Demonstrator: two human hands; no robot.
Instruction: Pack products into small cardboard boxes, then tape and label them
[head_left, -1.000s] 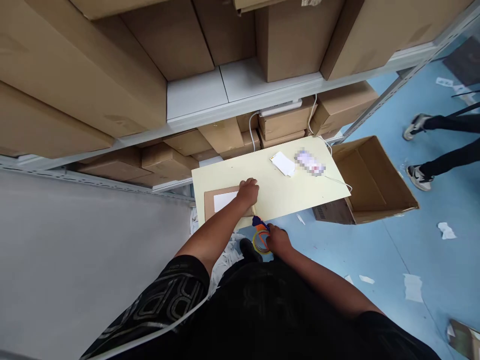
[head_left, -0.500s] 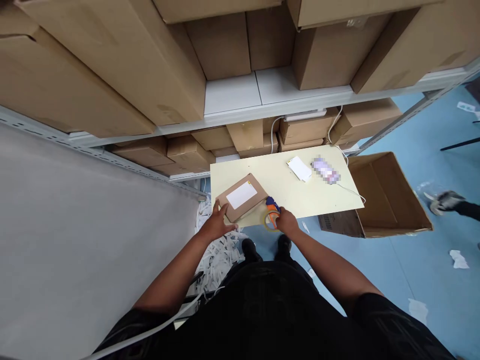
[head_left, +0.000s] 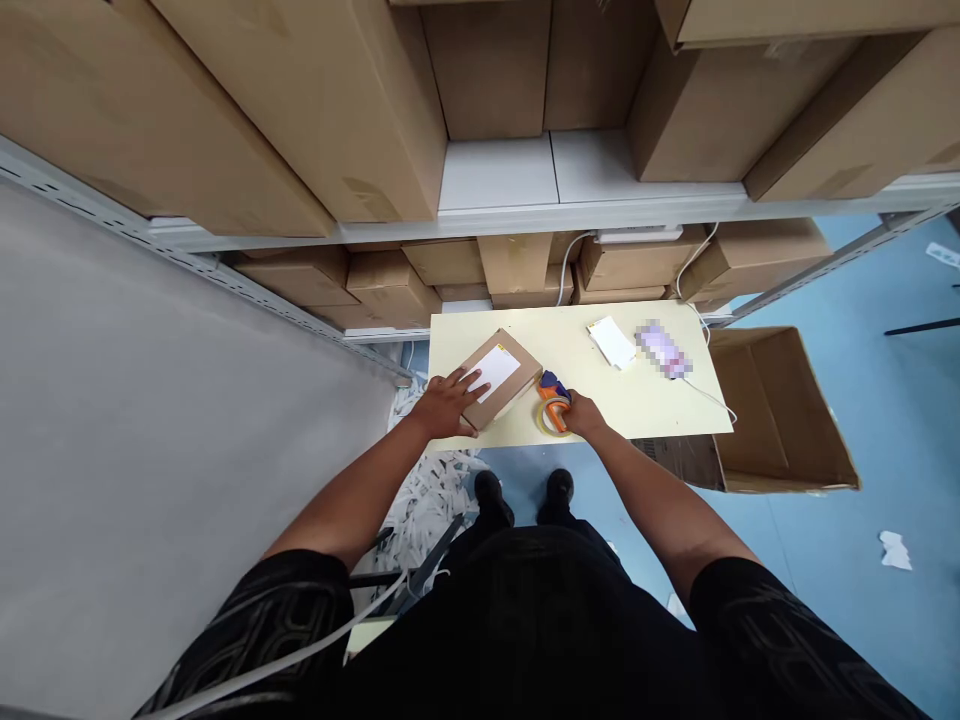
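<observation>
A flat brown cardboard box [head_left: 517, 388] lies slanted on the left part of a pale table [head_left: 645, 408]. On its top is a white label [head_left: 496, 370]. My left hand [head_left: 448, 405] rests on the box's near left corner, its fingers spread over the label's edge and the thumb by the near side. To the right of the box, my right hand [head_left: 583, 414] is closed round a tape dispenser [head_left: 553, 388], orange and dark blue, with a roll of clear yellowish tape. The dispenser's head is close to the box's right corner; whether they touch, I cannot tell.
White papers [head_left: 612, 343] and a blurred-out purple object [head_left: 663, 350] with a cable lie on the table's right side. A large open carton [head_left: 780, 410] stands beyond. Shelves [head_left: 495, 215] of boxes rise behind. Paper shreds [head_left: 427, 500] cover the floor at left.
My left hand has slid from the box's edge onto its top, fingers now over the label. The box has turned slightly. The dispenser stays in my right hand near the box.
</observation>
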